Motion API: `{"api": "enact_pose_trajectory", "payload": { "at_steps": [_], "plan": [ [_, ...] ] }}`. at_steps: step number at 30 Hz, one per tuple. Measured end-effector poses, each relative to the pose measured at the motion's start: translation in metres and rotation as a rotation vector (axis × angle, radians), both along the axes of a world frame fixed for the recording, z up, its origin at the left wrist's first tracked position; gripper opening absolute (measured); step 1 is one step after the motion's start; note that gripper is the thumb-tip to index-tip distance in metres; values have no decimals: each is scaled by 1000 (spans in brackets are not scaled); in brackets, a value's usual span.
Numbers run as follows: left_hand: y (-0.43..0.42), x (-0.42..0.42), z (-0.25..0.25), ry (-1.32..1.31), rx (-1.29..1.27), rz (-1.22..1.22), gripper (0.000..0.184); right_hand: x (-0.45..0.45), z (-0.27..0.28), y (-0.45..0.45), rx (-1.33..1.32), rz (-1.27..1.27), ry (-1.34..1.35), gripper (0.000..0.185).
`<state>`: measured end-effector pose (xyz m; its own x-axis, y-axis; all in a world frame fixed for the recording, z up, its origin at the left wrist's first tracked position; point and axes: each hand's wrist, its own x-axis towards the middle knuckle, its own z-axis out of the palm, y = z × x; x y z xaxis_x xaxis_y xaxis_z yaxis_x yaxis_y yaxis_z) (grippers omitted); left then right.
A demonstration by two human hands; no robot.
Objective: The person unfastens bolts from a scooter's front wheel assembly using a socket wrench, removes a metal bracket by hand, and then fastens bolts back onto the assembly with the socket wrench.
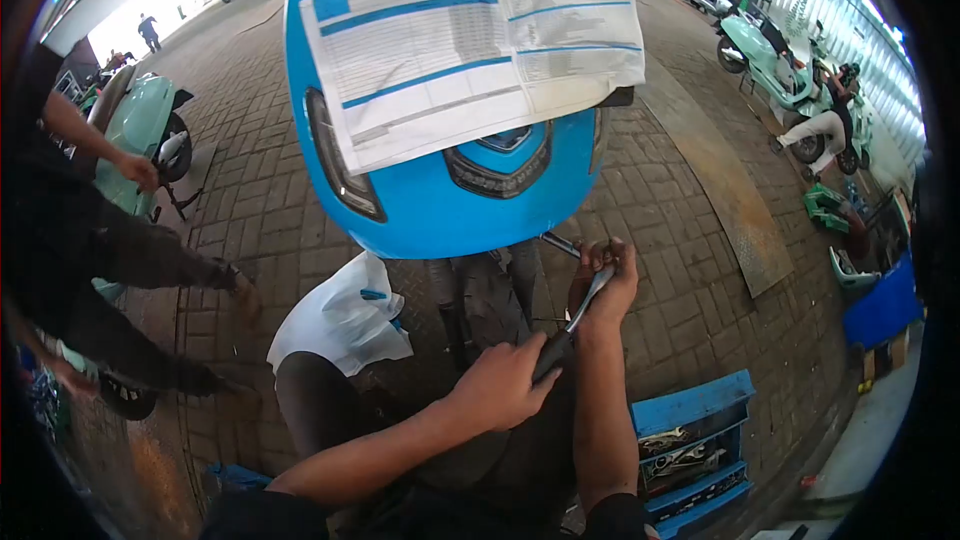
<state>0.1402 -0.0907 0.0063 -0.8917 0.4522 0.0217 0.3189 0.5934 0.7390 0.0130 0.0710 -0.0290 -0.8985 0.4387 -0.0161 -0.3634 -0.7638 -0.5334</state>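
A ratchet wrench (585, 311) with a dark handle and shiny shaft slants between my hands. My left hand (503, 386) is closed around its handle end. My right hand (610, 285) is wrapped round the head end, where a metal extension bar (560, 244) runs up under the lower edge of a blue scooter front panel (410, 230). The far tip of the bar is hidden behind that panel. A printed paper form (430, 70) lies over the panel's upper part. Below it stands the front tyre (492, 305), close to my knees.
A blue toolbox (692, 402) with several wrenches stands open at my right. White plastic sheeting (335, 315) lies by my left knee. Another person (100, 240) stands close at left, beside a mint-green scooter (137, 125). At far right a person (830, 125) sits by other scooters.
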Motion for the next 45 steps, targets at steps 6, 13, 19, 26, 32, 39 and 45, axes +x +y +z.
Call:
{"api": "enact_pose_trajectory", "payload": {
  "at_steps": [6, 13, 19, 26, 32, 39, 45],
  "plan": [
    [54, 14, -142, 169, 171, 158, 53, 3, -16, 21, 462, 144, 254, 32],
    [27, 11, -65, 58, 29, 108, 56, 4, -12, 13, 300, 161, 161, 32],
    [-28, -36, 93, -281, -247, -116, 62, 9, 37, -23, -187, -65, -111, 24],
    [12, 9, -23, 125, -152, 107, 46, 1, -13, 6, 19, 30, 12, 24],
    [70, 11, -157, 295, 296, 202, 46, 12, -13, 24, 585, 207, 258, 32],
    [-3, 2, 13, 98, -30, 60, 51, 3, -9, 6, -135, 71, -26, 28],
    [11, -8, 49, 20, -314, 25, 51, -1, 17, 0, -95, 4, -196, 29]
  ]
}}
